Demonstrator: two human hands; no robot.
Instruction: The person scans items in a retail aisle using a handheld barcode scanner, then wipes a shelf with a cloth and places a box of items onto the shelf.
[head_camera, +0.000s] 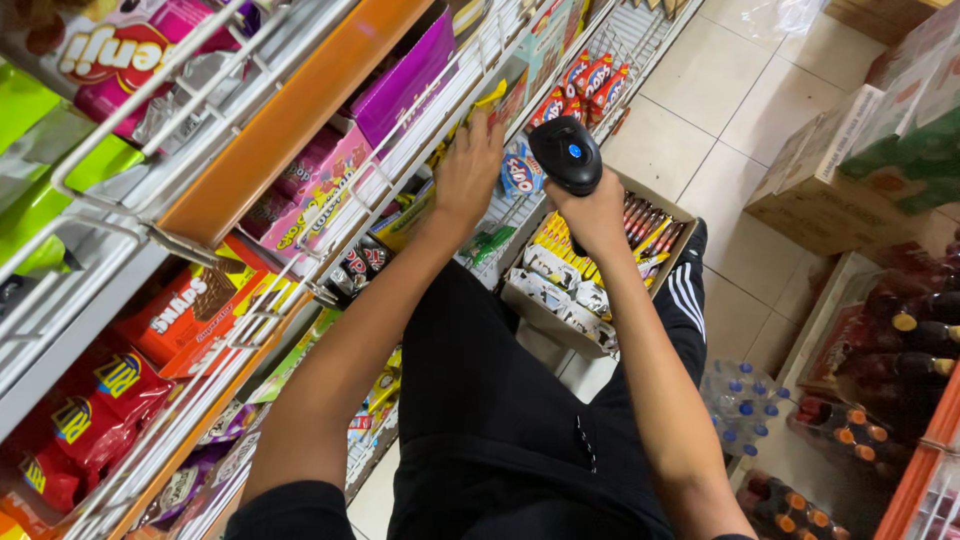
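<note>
Black-trousered lap and both forearms fill the near view, facing store shelves.

Shelves (255, 130) of white wire with orange edging run along the left, packed with snack packets in red, pink and green. Cardboard box (655, 205) of small sweets sits on the tiled floor just beyond the knees. Left hand (470, 172) reaches to the shelf rail, fingers spread, touching a yellow packet (490, 98); not closed on it. Right hand (598, 212) is wrapped around the grip of a black handheld scanner (566, 153), held over the box beside the left hand.
</note>
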